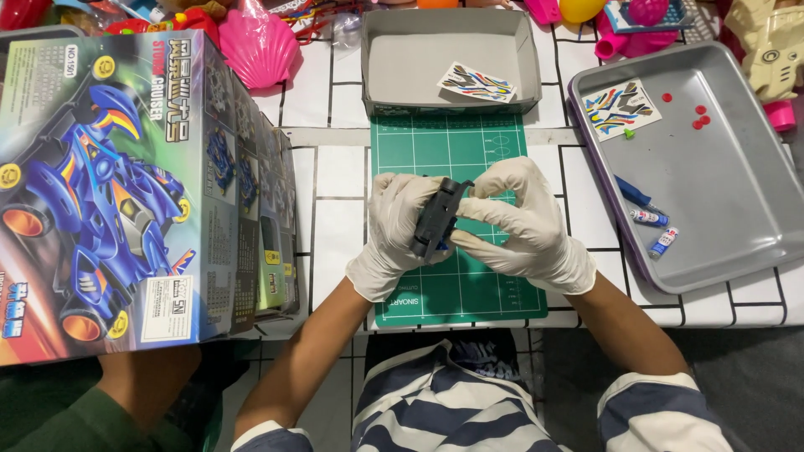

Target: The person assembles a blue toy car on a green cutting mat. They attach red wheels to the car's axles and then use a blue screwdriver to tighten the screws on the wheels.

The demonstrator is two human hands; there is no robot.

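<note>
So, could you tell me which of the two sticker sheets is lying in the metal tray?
The squarer sticker sheet at the metal tray's far-left corner, beside red bits; the other sheet lies in the grey cardboard box.

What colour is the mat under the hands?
Green with pale grid lines, the cutting mat shows best in the head view.

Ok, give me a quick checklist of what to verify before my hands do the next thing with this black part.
1. Black plastic part gripped by both hands, left hand and right hand: ok.
2. Gloves on both: ok.
3. Part held above the green cutting mat: ok.
4. Small red pieces contained in the metal tray: ok.
5. Sticker sheet lying flat in the grey box: ok.
6. Part's fit or alignment: cannot tell.
</note>
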